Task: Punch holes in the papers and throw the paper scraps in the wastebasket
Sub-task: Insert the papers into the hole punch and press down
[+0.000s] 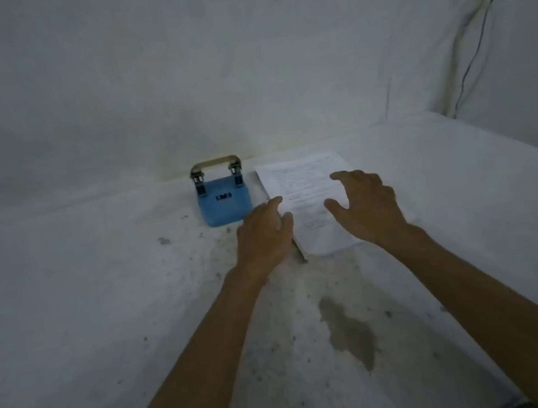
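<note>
Head-camera footage looked down on a table [91, 322] draped in a white, slightly wrinkled cloth, matte and speckled with small dark flecks; a greyish elongated stain [349, 331] marked the cloth near the middle foreground. White sheeting also hung as a backdrop, and thin cables [477, 49] ran down it at the upper right.

Toward the far side of the table sat a hole punch [223, 197], its base a blocky light-blue form with a dark label on top and a metal lever handle arched between two metal punch posts at the back. Just beside it to the right lay a thin stack of papers [301, 180], white rectangular sheets with faint printed lines, turned at a slight angle to the table edge. A darker edge showed under the stack's near left corner.

Both forearms were bare. The left hand [264, 234] rested at the stack's left edge, fingers loosely curled and close together, the thumb lying against the paper margin; whether it pinched the sheets could not be told. The right hand [366, 207] hovered over the right half of the papers, spread wide with fingers arched and thumb out, holding nothing; contact with the sheet could not be made out through the blur.
</note>
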